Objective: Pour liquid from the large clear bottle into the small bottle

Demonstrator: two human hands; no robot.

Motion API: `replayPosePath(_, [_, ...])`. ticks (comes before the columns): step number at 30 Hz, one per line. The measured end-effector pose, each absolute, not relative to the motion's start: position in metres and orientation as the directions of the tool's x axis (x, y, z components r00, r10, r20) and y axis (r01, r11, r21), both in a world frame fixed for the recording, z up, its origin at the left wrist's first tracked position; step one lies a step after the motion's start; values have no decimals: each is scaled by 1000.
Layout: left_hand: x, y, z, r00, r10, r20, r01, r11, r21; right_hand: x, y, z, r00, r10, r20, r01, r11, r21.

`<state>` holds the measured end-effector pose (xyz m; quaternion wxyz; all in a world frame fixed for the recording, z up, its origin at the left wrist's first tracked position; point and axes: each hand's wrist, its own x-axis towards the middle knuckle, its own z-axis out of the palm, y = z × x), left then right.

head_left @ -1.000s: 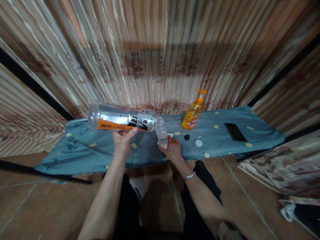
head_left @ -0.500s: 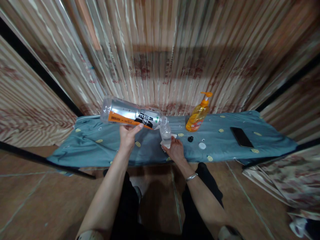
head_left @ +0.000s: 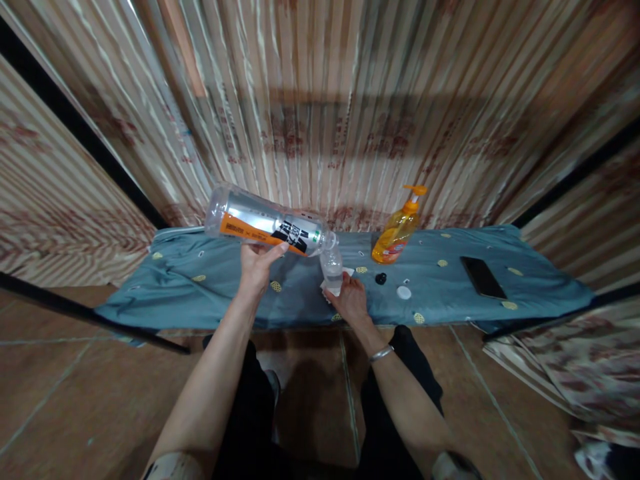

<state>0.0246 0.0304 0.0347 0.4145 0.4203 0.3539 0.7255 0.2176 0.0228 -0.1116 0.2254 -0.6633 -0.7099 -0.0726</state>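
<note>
My left hand [head_left: 257,267] is closed round a large clear plastic bottle [head_left: 265,223] with a silver, orange and black label. The bottle is tilted, its mouth low on the right and its base raised on the left. Its mouth meets the top of a small clear bottle [head_left: 332,263], which has clear liquid in its lower part. My right hand [head_left: 350,297] grips the small bottle near its base. Some white paper or label [head_left: 326,289] shows beside those fingers; I cannot tell if it is attached.
An orange pump bottle [head_left: 395,233] stands at the back of the cloth-covered surface [head_left: 300,313]. A black cap [head_left: 381,278] and a white cap [head_left: 404,292] lie right of my hands. Farther right is a dark phone [head_left: 483,277]. A striped curtain [head_left: 320,120] hangs behind.
The large bottle's base has risen slightly, so it tilts a little more steeply towards the small bottle. My right hand and the small bottle have stayed in place.
</note>
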Motion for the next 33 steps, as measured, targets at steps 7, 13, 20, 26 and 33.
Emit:
replayPosePath(7, [22,34,35,-269,885,379,-285,-449,847,217,22,-109,-17,916,400,975,104,-196])
replayPosePath(13, [22,36,33,-260,883,392,-290,-458,840,216,21,-107,-9,918,396,977,92,-190])
replayPosePath(20, [21,39,32,-245,879,408,-301,-469,830,217,21,-107,-7,934,357,980,78,-183])
replayPosePath(26, [20,42,32,-242,874,422,-273,-479,835,217,22,-108,-11,932,363,976,89,-198])
replayPosePath(33, [20,48,31,-245,868,431,-264,-488,832,217,21,-106,-10,928,373,976,90,-196])
